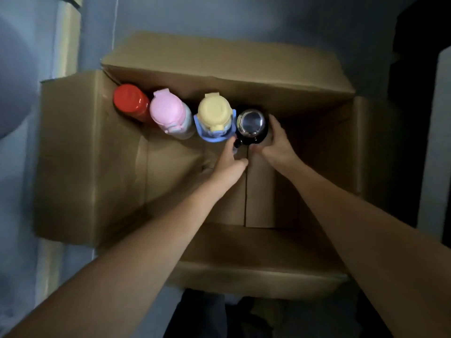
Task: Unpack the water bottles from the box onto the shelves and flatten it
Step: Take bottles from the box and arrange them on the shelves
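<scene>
The big cardboard box [80, 154] sits open under both arms, its four flaps folded out so the person can reach straight down, and most of its floor near the wrists is bare cardboard. Four bottles stand upright in a row against the wall beyond the fingertips, packed shoulder to shoulder, which likely keeps them from tipping. Out past the left hand [230, 164] stand the red bottle [130, 100], the pink bottle [167, 109] and the yellow-capped bottle [214, 111]. The black bottle [251, 123] with its shiny metal top is the end one, right between the two hands, so it looks the easiest to take first. The right hand [275, 145] is wrapped round its outer side, fingers behind and thumb in front, grasping it. The left hand reaches in at the gap beside the yellow-capped one, fingertips hidden, so I cannot tell whether it grips or only steadies
</scene>
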`<state>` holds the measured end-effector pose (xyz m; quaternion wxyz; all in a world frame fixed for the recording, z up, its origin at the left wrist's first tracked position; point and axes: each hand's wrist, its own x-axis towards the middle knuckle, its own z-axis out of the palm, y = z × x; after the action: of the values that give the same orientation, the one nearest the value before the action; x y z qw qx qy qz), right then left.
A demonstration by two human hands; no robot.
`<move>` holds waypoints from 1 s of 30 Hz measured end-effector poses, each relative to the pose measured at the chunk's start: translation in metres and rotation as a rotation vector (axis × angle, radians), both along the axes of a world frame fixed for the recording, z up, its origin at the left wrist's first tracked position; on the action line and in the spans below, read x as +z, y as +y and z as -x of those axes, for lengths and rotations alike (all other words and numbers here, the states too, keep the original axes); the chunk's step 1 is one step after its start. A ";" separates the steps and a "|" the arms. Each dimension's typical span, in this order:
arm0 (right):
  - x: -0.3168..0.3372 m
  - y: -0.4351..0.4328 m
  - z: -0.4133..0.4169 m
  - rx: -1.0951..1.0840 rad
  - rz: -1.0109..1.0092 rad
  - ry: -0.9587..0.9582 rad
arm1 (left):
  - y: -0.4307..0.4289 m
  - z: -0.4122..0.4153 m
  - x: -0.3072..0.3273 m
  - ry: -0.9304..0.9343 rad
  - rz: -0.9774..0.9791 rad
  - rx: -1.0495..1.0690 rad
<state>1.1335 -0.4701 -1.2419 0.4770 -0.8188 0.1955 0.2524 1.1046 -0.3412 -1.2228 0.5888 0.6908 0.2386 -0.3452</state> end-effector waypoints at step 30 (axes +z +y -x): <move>0.249 -0.003 0.082 0.274 -0.129 0.111 | 0.036 0.091 0.233 0.125 0.121 -0.071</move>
<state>1.0511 -0.4735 -0.9931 0.4783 -0.7902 0.0914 0.3720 1.0137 -0.3054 -0.9893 0.6010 0.6388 0.2291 -0.4221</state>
